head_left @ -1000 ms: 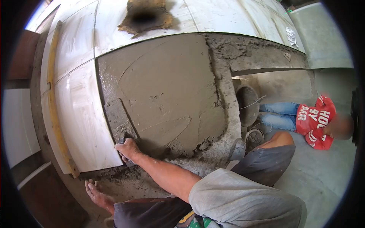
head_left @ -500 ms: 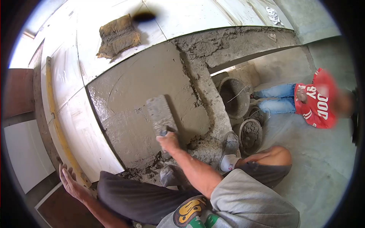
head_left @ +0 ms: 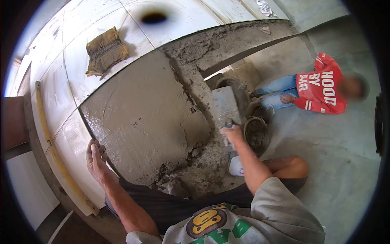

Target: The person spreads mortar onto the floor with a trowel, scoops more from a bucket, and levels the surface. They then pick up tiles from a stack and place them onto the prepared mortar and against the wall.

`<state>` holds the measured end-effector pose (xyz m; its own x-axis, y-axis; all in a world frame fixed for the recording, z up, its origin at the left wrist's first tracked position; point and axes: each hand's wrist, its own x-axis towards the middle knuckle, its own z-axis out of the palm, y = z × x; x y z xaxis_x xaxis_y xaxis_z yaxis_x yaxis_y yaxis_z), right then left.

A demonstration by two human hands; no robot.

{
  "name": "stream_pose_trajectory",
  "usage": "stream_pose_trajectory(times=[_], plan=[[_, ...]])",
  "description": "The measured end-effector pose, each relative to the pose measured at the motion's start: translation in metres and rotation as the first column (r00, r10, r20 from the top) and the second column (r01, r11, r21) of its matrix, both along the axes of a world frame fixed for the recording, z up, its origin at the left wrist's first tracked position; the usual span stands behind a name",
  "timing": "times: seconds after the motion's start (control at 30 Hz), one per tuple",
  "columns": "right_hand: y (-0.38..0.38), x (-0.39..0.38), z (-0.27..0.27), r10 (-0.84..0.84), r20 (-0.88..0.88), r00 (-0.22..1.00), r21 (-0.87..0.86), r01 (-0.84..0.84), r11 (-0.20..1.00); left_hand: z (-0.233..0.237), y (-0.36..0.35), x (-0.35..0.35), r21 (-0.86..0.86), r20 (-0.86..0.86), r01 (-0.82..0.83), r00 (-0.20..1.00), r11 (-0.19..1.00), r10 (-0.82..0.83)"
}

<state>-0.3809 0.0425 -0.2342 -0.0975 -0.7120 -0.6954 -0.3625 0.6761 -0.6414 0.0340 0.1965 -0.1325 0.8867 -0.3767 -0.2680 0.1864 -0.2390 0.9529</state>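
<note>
My right hand [head_left: 232, 135] is wrapped round the handle of a rectangular plastering trowel [head_left: 226, 103], its blade smeared with grey mortar. The trowel is over the rough concrete ledge, right of the mortar bed and close to the buckets. A smooth bed of wet mortar [head_left: 138, 114] fills the gap beside the white tiles. My left hand [head_left: 99, 164] is at the bed's left edge by the tile border, its fingers loosely bent and dirty. No held object shows in it.
A yellow straightedge [head_left: 48, 140] lies on the white tiles [head_left: 81, 138] at left. A mortar-caked sponge [head_left: 106, 51] sits on the far tiles. Right, a bucket of mortar [head_left: 256, 136] stands near my leg; beyond it is a person in a red top [head_left: 321, 87].
The trowel in my right hand has moved right, off the mortar bed to the ledge. My left hand has come up and right to the bed's edge. The view has shifted.
</note>
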Motion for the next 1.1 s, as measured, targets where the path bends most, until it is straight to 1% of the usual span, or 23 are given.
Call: stream_pose_trajectory(times=[0.07, 0.17, 0.2, 0.27, 0.3, 0.37, 0.4, 0.43, 0.5, 0.57, 0.63, 0.67, 0.7, 0.73, 0.77, 0.8, 0.9, 0.93, 0.97, 1.0, 1.03, 1.07, 1.1], plan=[[-0.021, -0.026, 0.034, 0.041, -0.103, 0.994, -0.059, -0.048, 0.997, -0.002, -0.006, 0.001, -0.019, -0.062, 0.010, 0.998, 1.000, -0.011], [-0.060, -0.071, 0.084, 0.185, -0.297, 0.937, -0.105, -0.225, 0.969, 0.009, -0.020, 0.000, -0.012, -0.006, 0.115, 0.993, 0.993, -0.115], [-0.074, -0.079, 0.099, 0.160, -0.311, 0.937, -0.114, -0.204, 0.972, 0.004, -0.021, 0.004, -0.001, 0.000, 0.122, 0.993, 0.993, -0.122], [-0.095, -0.117, 0.145, 0.381, -0.509, 0.772, 0.021, -0.431, 0.902, -0.008, -0.029, -0.001, 0.032, -0.010, 0.161, 0.987, 0.986, -0.161], [-0.099, -0.129, 0.169, 0.333, -0.540, 0.773, 0.012, -0.389, 0.921, -0.007, -0.031, -0.003, 0.059, -0.011, 0.182, 0.983, 0.982, -0.182], [-0.104, -0.143, 0.204, 0.583, -0.696, 0.419, 0.287, -0.582, 0.761, -0.005, -0.038, -0.011, 0.125, 0.040, 0.223, 0.972, 0.967, -0.230], [-0.101, -0.172, 0.197, 0.581, -0.776, 0.244, 0.281, -0.691, 0.666, -0.004, -0.042, -0.013, 0.119, 0.030, 0.239, 0.969, 0.964, -0.244], [-0.095, -0.197, 0.188, 0.568, -0.785, 0.246, 0.282, -0.676, 0.681, -0.006, -0.043, -0.015, 0.119, 0.023, 0.246, 0.968, 0.962, -0.250], [-0.078, -0.242, 0.160, 0.639, -0.763, 0.096, 0.470, -0.595, 0.651, -0.017, -0.049, -0.016, 0.153, 0.075, 0.283, 0.952, 0.947, -0.297], [-0.049, -0.283, 0.115, 0.666, -0.723, 0.184, 0.489, -0.544, 0.682, -0.022, -0.061, -0.024, 0.234, 0.094, 0.284, 0.946, 0.930, -0.312], [-0.014, -0.308, 0.071, 0.604, -0.758, 0.245, 0.461, -0.453, 0.763, -0.016, -0.070, -0.044, 0.262, 0.137, 0.300, 0.929, 0.917, -0.343], [0.001, -0.316, 0.054, 0.575, -0.755, 0.315, 0.455, -0.380, 0.805, -0.011, -0.076, -0.057, 0.280, 0.155, 0.291, 0.927, 0.915, -0.343], [0.013, -0.322, 0.037, 0.536, -0.750, 0.387, 0.448, -0.298, 0.843, -0.026, -0.076, -0.051, 0.323, 0.165, 0.263, 0.930, 0.909, -0.328], [0.021, -0.328, 0.023, 0.523, -0.747, 0.411, 0.448, -0.270, 0.852, -0.033, -0.080, -0.056, 0.324, 0.162, 0.256, 0.933, 0.911, -0.320], [0.029, -0.333, 0.010, 0.482, -0.733, 0.480, 0.464, -0.165, 0.870, -0.039, -0.084, -0.060, 0.331, 0.157, 0.248, 0.937, 0.910, -0.312], [0.038, -0.339, -0.002, 0.441, -0.718, 0.539, 0.486, -0.066, 0.872, -0.043, -0.087, -0.065, 0.343, 0.159, 0.271, 0.927, 0.899, -0.340], [0.058, -0.354, -0.047, 0.387, -0.736, 0.555, 0.481, 0.027, 0.876, -0.057, -0.103, -0.077, 0.387, 0.177, 0.336, 0.887, 0.859, -0.426], [0.061, -0.359, -0.063, 0.377, -0.735, 0.563, 0.478, 0.037, 0.877, -0.065, -0.109, -0.081, 0.381, 0.191, 0.345, 0.879, 0.858, -0.438], [0.065, -0.363, -0.080, 0.354, -0.708, 0.612, 0.478, 0.045, 0.877, -0.071, -0.116, -0.084, 0.376, 0.205, 0.354, 0.870, 0.856, -0.449], [0.068, -0.363, -0.087, 0.333, -0.676, 0.657, 0.481, 0.052, 0.875, -0.069, -0.126, -0.095, 0.386, 0.216, 0.381, 0.848, 0.840, -0.484], [0.071, -0.366, -0.091, 0.328, -0.675, 0.661, 0.481, 0.058, 0.875, -0.068, -0.133, -0.109, 0.387, 0.217, 0.387, 0.844, 0.837, -0.491], [0.077, -0.368, -0.093, 0.213, -0.580, 0.786, 0.520, 0.157, 0.839, -0.065, -0.137, -0.124, 0.405, 0.226, 0.409, 0.822, 0.818, -0.523], [0.078, -0.369, -0.091, 0.073, -0.478, 0.876, 0.565, 0.243, 0.788, -0.062, -0.144, -0.137, 0.419, 0.236, 0.430, 0.799, 0.800, -0.553]])
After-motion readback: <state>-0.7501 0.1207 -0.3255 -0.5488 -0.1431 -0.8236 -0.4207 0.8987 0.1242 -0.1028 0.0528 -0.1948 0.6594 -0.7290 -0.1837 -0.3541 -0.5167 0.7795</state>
